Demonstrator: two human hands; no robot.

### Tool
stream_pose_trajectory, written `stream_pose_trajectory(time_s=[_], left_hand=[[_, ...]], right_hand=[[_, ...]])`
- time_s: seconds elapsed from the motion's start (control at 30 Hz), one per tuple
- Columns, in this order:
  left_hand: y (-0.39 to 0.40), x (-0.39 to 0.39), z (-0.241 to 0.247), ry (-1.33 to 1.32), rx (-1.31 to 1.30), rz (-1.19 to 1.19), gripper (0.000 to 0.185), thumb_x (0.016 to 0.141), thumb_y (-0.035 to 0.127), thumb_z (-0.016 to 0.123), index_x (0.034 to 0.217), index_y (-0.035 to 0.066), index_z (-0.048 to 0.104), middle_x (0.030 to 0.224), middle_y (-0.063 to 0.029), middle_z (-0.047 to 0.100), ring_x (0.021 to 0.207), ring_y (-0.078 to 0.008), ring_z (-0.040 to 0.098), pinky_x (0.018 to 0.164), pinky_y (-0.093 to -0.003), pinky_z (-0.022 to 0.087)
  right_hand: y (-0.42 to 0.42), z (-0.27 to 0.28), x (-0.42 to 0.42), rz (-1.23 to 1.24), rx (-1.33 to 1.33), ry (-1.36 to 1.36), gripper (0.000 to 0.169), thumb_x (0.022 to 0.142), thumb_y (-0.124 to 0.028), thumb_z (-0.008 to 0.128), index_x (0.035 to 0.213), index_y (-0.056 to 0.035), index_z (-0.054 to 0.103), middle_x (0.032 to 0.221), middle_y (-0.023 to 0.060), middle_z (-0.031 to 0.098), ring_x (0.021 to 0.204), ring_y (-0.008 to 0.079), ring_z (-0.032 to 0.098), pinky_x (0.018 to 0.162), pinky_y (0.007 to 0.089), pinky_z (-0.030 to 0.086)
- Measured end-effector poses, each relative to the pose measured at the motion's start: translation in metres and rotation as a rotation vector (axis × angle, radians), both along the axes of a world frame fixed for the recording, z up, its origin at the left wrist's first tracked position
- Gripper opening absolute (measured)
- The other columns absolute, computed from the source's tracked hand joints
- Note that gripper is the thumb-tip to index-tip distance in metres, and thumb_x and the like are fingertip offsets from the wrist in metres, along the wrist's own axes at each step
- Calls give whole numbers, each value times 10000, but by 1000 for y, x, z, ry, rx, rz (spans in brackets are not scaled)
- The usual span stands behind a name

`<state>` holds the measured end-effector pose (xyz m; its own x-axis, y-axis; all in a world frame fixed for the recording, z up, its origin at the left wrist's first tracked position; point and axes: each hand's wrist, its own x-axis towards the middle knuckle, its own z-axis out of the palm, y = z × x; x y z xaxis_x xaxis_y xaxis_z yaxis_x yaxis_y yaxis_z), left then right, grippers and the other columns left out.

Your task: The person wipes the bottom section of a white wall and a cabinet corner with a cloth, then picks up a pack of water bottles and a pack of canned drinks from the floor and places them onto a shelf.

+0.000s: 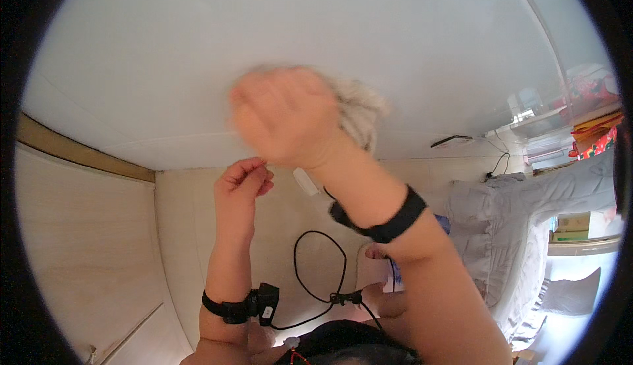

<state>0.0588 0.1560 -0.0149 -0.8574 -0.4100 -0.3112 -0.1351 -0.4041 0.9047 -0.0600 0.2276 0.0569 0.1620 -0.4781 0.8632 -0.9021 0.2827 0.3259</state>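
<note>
My right hand [287,117], blurred, is pressed on a cream-coloured cloth [358,110] against a pale, smooth wall panel [198,58]. Much of the cloth is hidden under the hand, and a crumpled part sticks out on its right. Lower and to the left, my left hand [246,179] has its fingertips pinched together near the right hand's heel; nothing shows in it. Each forearm wears a black strap, and a black device [268,304] with a cable sits on the left one.
A looped black cable [320,231] hangs before my body. At the left stands a light wooden door [89,226]. A wall socket plate [451,141] is to the right, above a bed with grey covers [474,221]. A white object [306,182] lies below the hands.
</note>
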Motion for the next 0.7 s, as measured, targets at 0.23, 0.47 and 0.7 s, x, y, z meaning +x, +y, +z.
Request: stream_pose_trajectory(time_s=[0.23,0.47,0.7], left_hand=[[10,-2,-6,18,28,10,142,755,69,535,874,4,580,751,-61,580,670,-124,548,601,-229,452],[2,1,4,37,-87,85,156,766,94,527,879,-4,572,747,-52,573,659,-119,534,605,-229,445],[4,-1,3,30,-47,51,161,772,63,513,897,-17,574,744,-61,575,661,-117,539,621,-227,450]], right_hand=[[26,11,6,-263,-266,-252,204,548,7,597,725,-89,559,649,49,504,546,198,494,443,278,395],[38,-3,11,-362,-281,-424,181,566,17,572,712,-83,538,660,59,483,535,213,487,433,284,397],[43,10,5,-436,-106,-255,142,655,-44,601,776,-76,534,714,67,499,530,185,487,431,265,394]])
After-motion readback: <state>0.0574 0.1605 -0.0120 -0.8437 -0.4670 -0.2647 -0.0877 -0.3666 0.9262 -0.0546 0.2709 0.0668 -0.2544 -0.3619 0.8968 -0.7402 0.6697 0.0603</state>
